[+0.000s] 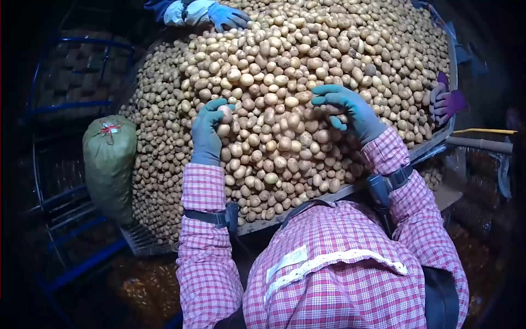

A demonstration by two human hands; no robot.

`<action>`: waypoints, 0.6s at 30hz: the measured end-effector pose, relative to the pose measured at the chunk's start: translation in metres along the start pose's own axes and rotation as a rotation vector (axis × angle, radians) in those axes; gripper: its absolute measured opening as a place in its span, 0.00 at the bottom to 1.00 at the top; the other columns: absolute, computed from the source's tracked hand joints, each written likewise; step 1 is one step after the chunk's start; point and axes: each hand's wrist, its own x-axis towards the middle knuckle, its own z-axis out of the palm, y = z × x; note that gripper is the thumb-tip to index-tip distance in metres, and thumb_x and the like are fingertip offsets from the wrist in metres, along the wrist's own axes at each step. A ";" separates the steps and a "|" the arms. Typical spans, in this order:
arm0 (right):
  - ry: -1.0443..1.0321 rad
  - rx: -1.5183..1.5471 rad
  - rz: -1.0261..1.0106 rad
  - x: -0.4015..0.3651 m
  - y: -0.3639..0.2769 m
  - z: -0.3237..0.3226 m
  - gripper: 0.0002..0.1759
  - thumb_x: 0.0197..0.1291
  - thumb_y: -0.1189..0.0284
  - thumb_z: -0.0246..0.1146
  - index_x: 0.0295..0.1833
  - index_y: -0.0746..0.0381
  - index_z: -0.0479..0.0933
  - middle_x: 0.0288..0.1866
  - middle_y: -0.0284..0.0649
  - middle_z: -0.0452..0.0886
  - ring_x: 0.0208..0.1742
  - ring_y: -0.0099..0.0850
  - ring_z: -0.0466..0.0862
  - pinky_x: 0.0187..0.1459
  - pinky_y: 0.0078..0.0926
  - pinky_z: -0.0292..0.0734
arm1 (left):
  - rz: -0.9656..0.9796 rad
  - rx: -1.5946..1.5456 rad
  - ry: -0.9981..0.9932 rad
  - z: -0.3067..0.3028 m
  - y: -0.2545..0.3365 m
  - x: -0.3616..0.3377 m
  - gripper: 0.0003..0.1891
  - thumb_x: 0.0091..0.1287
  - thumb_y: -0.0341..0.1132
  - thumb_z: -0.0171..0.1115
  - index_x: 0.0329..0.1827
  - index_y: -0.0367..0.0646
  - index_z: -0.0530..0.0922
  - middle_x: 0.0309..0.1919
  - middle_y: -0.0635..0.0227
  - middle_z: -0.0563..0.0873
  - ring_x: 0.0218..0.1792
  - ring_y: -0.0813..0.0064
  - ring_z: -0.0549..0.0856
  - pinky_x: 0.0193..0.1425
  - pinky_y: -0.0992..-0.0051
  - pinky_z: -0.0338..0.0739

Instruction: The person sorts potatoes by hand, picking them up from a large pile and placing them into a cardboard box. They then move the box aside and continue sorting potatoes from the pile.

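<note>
In the head view, a broad heap of small, pale brown potatoes (290, 143) fills the middle and runs up to 12 o'clock, held in by a low rim (263, 225) that crosses near 6 o'clock. At about 10 o'clock from the centre, the left hand (207, 131), in a teal-green glove, rests at the heap with its fingers curled and closed around a pinkish potato (225, 114); another potato lies just below that one, against the glove. At 2 o'clock is the right hand (353, 109), gloved alike, its fingers pointing toward 9 o'clock and its thumb apart from them (something round and brownish sits in that gap, but whether it is gripped I cannot tell). Both forearms wear pink checked sleeves (203, 189), each with a dark strap (211, 218) around it. Near 11:30, another person's blue-gloved hand (227, 17) lies on the far part of the heap. Between 2 and 3 o'clock, a purple and greyish glove (452, 104) shows by the side edge; whether a hand fills it is unclear. At 9 o'clock a full green sack (109, 170), tied with red at its top, stands touching the heap, and beyond it dark blue metal bars (82, 104) show dimly.
</note>
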 end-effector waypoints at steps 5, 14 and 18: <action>-0.111 -0.003 0.108 0.001 0.013 0.010 0.20 0.76 0.58 0.60 0.59 0.62 0.83 0.39 0.36 0.87 0.20 0.17 0.77 0.18 0.12 0.64 | -0.102 -0.103 -0.154 0.039 0.005 -0.006 0.22 0.65 0.28 0.59 0.62 0.32 0.80 0.52 0.55 0.87 0.48 0.68 0.88 0.55 0.72 0.86; -0.186 -0.036 0.159 -0.006 0.015 0.018 0.25 0.79 0.51 0.56 0.49 0.63 0.83 0.26 0.29 0.83 0.17 0.13 0.73 0.16 0.12 0.61 | 0.463 0.765 -0.407 0.136 0.004 -0.043 0.33 0.60 0.39 0.76 0.71 0.45 0.79 0.59 0.57 0.87 0.64 0.59 0.83 0.71 0.63 0.75; -0.191 0.200 0.246 -0.012 0.005 -0.006 0.31 0.78 0.47 0.51 0.41 0.64 0.83 0.21 0.34 0.81 0.14 0.18 0.74 0.10 0.13 0.62 | 0.234 0.525 -0.349 0.104 -0.002 -0.026 0.29 0.69 0.33 0.71 0.74 0.37 0.75 0.67 0.61 0.83 0.66 0.72 0.81 0.71 0.71 0.75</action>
